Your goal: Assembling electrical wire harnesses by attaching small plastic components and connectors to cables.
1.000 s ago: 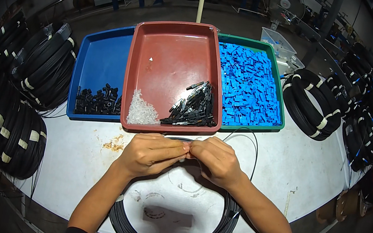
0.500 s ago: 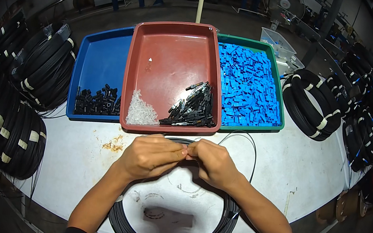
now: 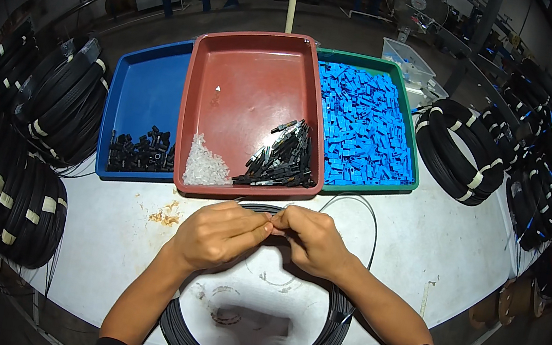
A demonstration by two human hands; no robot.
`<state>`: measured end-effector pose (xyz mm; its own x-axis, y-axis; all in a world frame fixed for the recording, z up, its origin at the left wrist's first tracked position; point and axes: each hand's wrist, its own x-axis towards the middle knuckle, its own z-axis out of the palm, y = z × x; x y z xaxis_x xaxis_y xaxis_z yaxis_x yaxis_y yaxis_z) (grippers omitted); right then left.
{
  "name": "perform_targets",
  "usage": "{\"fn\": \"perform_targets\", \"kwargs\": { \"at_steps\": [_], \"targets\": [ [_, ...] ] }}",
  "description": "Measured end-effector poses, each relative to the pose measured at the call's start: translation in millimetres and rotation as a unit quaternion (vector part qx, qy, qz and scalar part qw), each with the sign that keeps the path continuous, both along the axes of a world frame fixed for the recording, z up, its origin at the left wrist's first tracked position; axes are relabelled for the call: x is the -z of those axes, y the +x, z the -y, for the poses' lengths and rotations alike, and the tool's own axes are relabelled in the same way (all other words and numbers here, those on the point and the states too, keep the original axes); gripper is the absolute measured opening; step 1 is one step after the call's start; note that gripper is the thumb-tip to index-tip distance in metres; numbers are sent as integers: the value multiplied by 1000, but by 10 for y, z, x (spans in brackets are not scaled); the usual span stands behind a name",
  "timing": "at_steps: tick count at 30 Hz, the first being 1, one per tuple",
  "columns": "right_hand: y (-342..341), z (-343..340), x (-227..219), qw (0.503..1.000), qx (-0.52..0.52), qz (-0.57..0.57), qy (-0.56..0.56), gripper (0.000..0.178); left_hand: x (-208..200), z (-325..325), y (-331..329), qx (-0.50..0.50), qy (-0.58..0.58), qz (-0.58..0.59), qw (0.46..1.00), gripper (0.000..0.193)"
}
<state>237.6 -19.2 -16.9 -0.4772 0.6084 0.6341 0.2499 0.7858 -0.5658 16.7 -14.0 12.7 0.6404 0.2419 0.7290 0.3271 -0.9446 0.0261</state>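
My left hand (image 3: 220,234) and my right hand (image 3: 312,241) meet fingertip to fingertip above the far side of a black cable coil (image 3: 337,324). Both are closed in a pinch. Whatever lies between the fingertips is too small and too covered to make out. The coil rests on the white table (image 3: 412,264) in front of me, bound with a pale tape band at its lower right. A loose cable end (image 3: 375,234) loops out from the coil, to the right of my right hand.
Beyond my hands stand a blue tray (image 3: 149,89) with black parts, a red tray (image 3: 253,83) with clear pieces and black connectors, and a green tray (image 3: 413,171) full of blue clips. Taped cable coils flank the table, stacked left (image 3: 15,198) and lying right (image 3: 461,154).
The whole view has shifted slightly, moving the trays a little left in the picture. My hands stay pinched together over the coil, with only a small shift of the fingers.
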Motion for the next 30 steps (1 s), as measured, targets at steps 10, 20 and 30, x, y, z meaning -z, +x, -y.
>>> {"fn": "perform_targets", "kwargs": {
  "at_steps": [10,20,30],
  "targets": [
    [-20,-2,-85,975,27,114,189,12,62,37,-30,-11,-373,139,917,16],
    [82,-162,-337,995,-54,45,71,22,-47,-36,7,-20,-261,165,951,16],
    [-42,-80,-489,995,29,-33,-87,13,-152,-130,54,-18,22,54,998,23]
  ]
}}
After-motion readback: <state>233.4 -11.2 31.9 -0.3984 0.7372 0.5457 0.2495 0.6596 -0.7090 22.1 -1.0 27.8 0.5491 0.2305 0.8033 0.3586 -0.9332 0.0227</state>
